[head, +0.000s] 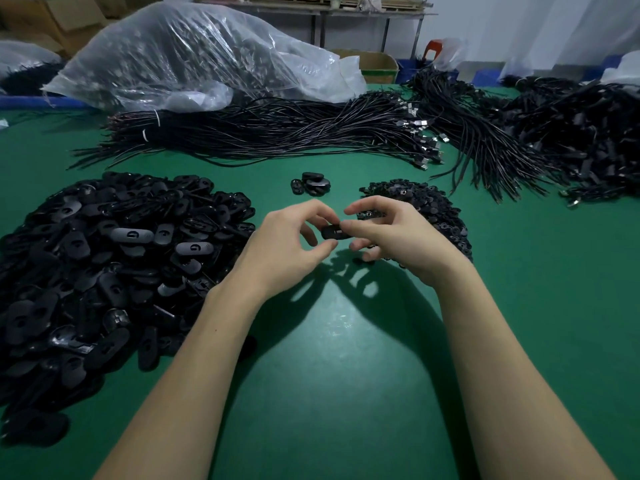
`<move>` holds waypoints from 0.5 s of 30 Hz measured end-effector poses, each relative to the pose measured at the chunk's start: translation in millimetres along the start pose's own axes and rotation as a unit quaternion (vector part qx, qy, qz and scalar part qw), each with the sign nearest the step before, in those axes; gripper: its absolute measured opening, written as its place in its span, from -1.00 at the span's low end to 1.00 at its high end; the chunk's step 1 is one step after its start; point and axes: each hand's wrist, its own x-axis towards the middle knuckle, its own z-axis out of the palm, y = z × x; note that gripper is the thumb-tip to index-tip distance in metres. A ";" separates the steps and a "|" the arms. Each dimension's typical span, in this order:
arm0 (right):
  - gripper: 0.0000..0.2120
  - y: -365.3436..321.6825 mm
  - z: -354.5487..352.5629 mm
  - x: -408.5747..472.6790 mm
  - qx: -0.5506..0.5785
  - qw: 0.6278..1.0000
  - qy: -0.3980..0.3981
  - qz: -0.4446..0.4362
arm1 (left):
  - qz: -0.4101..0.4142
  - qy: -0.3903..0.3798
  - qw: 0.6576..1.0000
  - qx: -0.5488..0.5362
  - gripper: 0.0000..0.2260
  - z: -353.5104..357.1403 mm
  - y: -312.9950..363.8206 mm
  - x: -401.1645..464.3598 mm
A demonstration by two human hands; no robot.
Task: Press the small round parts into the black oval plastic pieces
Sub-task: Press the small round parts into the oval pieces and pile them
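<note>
Both hands meet over the middle of the green desk (346, 375), raised a little above it. The right hand (391, 237) pinches a black oval piece (333, 232) between thumb and forefinger, its other fingers (363, 244) curled underneath. The left hand (287, 244) sits just beside it with its fingers (313, 211) curled in toward the same piece; fingertips look to be touching its left end, though whether they truly grip it I cannot tell. Any small round part in the piece is too small to make out.

To the left lies a big heap of ovals (104, 265), spread wide across the desk. Behind the right hand is a smaller heap of round parts (422, 202). Between the two heaps, farther back, a few ovals sit in a little cluster (311, 183), apart from the rest.

Beyond that, bundles of black cables (277, 133) stretch across the desk, with more cables (571, 133) piled to the right. A clear plastic bag (194, 57) full of dark stock slumps at the back left. Cardboard boxes (52, 19) stand behind it.
</note>
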 end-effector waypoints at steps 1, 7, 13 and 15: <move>-0.80 0.1 -4.1 0.2 -0.035 0.999 0.026 -0.001 | -0.005 0.003 1.000 0.003 -0.80 -0.2 -0.5 -0.2; -0.79 15.2 -35.0 -2.4 -0.380 0.895 0.230 0.032 | -0.024 -0.003 1.000 0.014 -0.81 0.4 -2.1 -1.1; -0.89 18.9 -32.3 -3.4 -0.339 0.897 0.280 0.036 | -0.030 -0.008 0.999 0.023 -0.82 2.4 -3.0 -1.8; -0.89 20.2 -32.4 -3.1 -0.323 0.901 0.289 0.019 | -0.033 -0.005 0.999 0.022 -0.82 2.1 -3.4 -1.8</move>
